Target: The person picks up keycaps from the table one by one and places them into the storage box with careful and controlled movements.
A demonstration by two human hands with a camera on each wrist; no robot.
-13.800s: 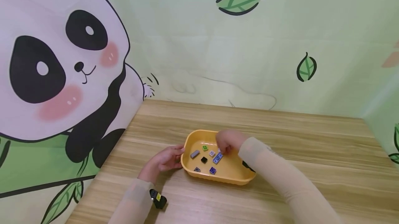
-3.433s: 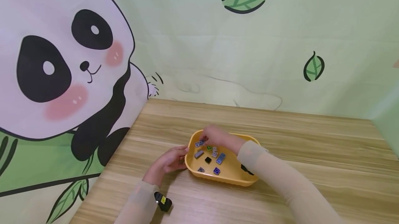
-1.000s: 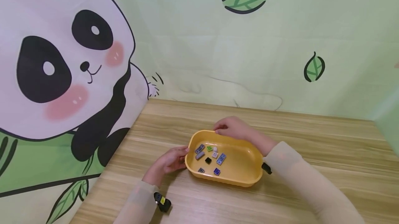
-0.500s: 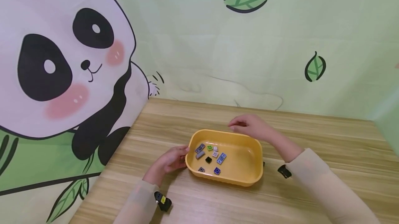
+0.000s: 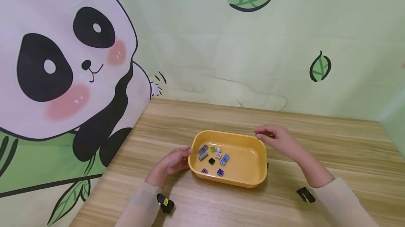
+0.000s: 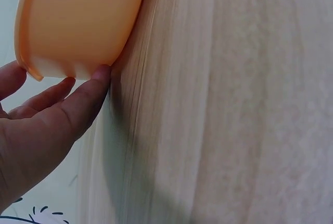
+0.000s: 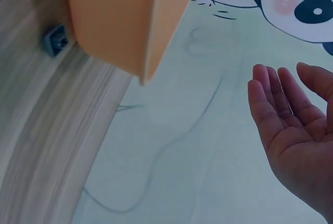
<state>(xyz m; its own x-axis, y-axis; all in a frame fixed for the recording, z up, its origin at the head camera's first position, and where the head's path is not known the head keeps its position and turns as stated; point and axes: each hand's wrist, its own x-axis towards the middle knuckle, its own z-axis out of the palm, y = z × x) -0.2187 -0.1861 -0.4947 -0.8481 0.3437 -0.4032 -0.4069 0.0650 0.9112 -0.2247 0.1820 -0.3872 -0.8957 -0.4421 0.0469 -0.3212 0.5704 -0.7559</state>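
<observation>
A yellow-orange plastic tray (image 5: 250, 160) stands on the table with small toy building bricks in its left part. Inside lie a lime brick (image 5: 213, 148), a black brick (image 5: 211, 161), a dark blue brick (image 5: 220, 172), a long blue brick (image 5: 225, 160) and several grey and white ones. At the tray's left end, my left hand (image 5: 174, 161) rests its fingertips against the outer wall and rim, as the left wrist view shows. My right hand (image 5: 278, 139) hovers by the far right corner, fingers loosely bent, holding nothing; the right wrist view shows its palm bare.
A small dark blue piece (image 7: 55, 40) lies on the table against the tray's outer right side. The wooden table (image 5: 316, 132) ends at a green cloth wall (image 5: 202, 44) with a panda print (image 5: 76, 79). Black wrist cameras sit on both sleeves.
My right hand has left the tray's inside, where it put down a grey brick at the left end, and has moved right along the far rim. The left hand stays at the tray.
</observation>
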